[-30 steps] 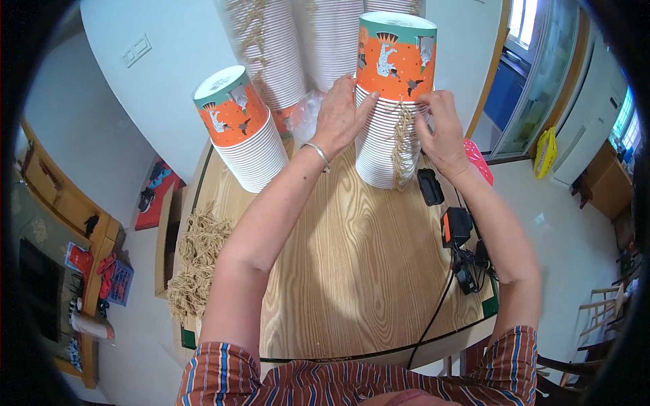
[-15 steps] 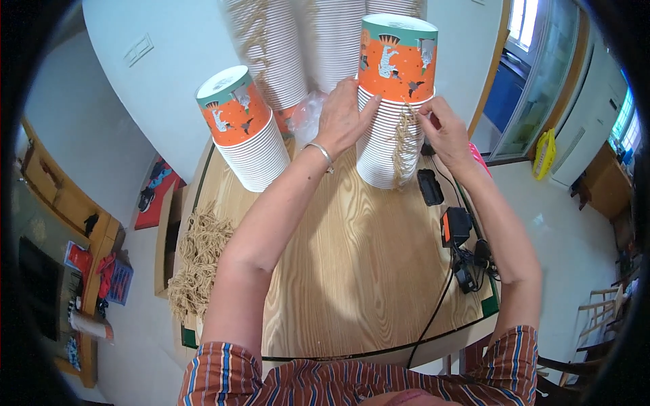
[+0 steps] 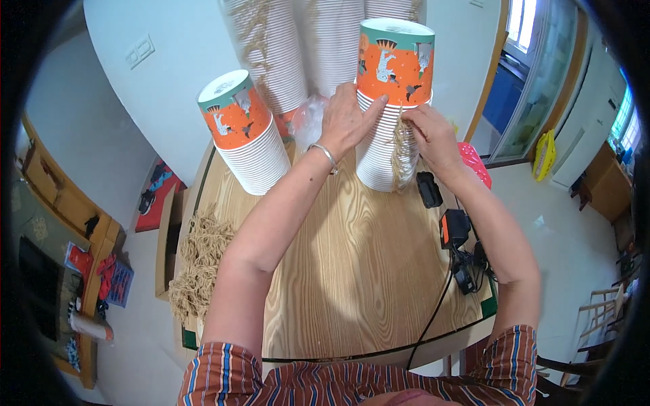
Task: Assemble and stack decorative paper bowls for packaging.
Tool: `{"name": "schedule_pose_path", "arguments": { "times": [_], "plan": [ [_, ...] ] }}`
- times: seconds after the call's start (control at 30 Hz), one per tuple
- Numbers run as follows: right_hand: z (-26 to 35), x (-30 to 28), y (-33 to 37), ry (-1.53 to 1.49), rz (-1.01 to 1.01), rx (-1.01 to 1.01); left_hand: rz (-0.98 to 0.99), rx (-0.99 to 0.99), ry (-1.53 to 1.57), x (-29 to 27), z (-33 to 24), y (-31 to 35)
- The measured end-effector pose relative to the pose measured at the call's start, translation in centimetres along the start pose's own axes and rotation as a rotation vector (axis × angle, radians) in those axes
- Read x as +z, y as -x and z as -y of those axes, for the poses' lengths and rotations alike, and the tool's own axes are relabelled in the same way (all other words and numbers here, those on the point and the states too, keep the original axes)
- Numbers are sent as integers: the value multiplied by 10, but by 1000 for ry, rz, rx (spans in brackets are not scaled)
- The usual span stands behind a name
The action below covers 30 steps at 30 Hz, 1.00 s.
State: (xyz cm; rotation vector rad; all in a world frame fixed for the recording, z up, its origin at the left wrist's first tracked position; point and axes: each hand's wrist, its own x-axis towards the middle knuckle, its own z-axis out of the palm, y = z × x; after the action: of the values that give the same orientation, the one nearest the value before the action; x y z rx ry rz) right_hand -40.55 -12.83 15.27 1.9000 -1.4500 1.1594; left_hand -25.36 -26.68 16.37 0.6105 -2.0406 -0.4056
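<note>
the tall stack of paper cups [image 3: 389, 101] stands upright at the far side of the wooden table [image 3: 352, 271], orange printed cup on top. left hand [image 3: 347, 120] lies flat against its side, fingers spread, steadying it. right hand [image 3: 433, 135] is pinched shut on the twine handles [image 3: 401, 152] hanging down the stack. judged light, thin-walled, easily crushed and prone to topple; best held low around the ribbed rims. a second cup stack [image 3: 245, 139] stands well apart to the left.

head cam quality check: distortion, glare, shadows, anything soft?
Head view: strong fisheye, black vignette at the rim, wooden table edges bowed. Window top right blown out. Soft forearm shadows on the tabletop. Left hand, right hand and cup stack sharp.
</note>
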Motion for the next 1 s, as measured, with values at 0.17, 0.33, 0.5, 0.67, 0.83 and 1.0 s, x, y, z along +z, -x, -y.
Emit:
{"name": "schedule_pose_path", "arguments": {
  "times": [0.17,0.33,0.5,0.67,0.83,1.0],
  "plan": [
    [2,2,-2,-31,-36,57,-70,-98,5,11,-15,4],
    [-1,5,-2,-28,-33,119,-68,-107,83,22,-26,0],
    [-1,-6,-2,-9,-15,59,-13,-128,125,20,-24,-3],
    [-29,-21,-1,248,27,44,-17,-85,98,21,-22,-3],
    [-82,-14,-3,219,60,79,-5,-112,37,21,-26,-2],
    [-113,3,-13,164,41,160,-4,-90,40,21,-29,-1]
  ]
}}
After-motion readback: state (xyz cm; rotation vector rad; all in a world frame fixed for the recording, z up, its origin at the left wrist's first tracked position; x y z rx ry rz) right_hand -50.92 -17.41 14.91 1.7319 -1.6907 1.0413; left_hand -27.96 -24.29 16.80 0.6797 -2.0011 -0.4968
